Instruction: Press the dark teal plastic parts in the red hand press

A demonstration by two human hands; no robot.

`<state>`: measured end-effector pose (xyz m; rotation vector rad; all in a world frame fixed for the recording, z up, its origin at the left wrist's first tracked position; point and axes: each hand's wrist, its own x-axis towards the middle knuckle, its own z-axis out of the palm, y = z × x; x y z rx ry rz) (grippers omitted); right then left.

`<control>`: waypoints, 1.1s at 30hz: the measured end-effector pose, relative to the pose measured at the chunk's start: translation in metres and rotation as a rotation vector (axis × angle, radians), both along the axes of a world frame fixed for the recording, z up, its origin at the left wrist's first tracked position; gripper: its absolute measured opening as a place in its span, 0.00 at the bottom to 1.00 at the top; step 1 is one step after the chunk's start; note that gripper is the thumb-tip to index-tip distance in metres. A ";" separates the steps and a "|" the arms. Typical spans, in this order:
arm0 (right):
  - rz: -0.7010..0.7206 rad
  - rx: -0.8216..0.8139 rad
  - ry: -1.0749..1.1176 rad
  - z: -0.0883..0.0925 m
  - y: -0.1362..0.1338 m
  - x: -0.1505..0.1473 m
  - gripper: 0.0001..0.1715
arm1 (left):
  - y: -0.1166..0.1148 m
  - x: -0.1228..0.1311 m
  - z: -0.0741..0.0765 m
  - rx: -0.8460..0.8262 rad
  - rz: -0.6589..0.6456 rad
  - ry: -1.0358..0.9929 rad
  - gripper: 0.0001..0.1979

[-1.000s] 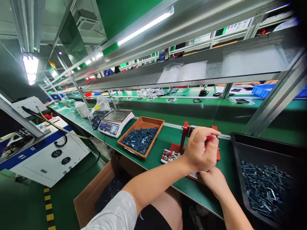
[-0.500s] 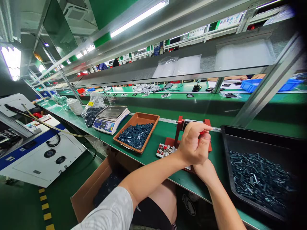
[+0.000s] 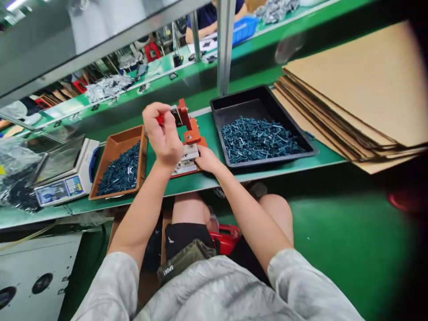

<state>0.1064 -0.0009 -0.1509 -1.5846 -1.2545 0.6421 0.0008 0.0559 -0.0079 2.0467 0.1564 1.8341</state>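
Note:
A red hand-operated clamp fixture [image 3: 193,133] with a silver metal block [image 3: 187,156] at its base stands on the green bench. My left hand [image 3: 163,136] is closed around its red lever handle [image 3: 160,119], raised above the block. Low on the fixture's right side, my right hand [image 3: 207,160] touches the metal block with its fingertips drawn together. Whatever small thing those fingertips may hold is hidden. A brown tray [image 3: 143,154] of small dark blue parts [image 3: 122,171] lies left of the fixture; a black tray [image 3: 261,96] with similar parts [image 3: 257,140] lies to its right.
A weighing scale [image 3: 63,187] and a clear bag of dark parts [image 3: 16,187] are at the left. Cardboard sheets [image 3: 354,84] are stacked at the right. A metal post [image 3: 225,49] rises behind the black tray. Beyond it, a person [image 3: 203,22] sits near a blue basket [image 3: 245,29].
My view has swung right and downward, bringing the cardboard stack and my lap into sight. My left hand remains on the lever; my right hand, partly hidden before, now shows beside the block.

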 end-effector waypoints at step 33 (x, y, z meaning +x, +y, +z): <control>0.022 0.077 -0.043 -0.007 0.002 -0.001 0.27 | 0.069 0.021 0.048 -0.346 -0.006 0.389 0.25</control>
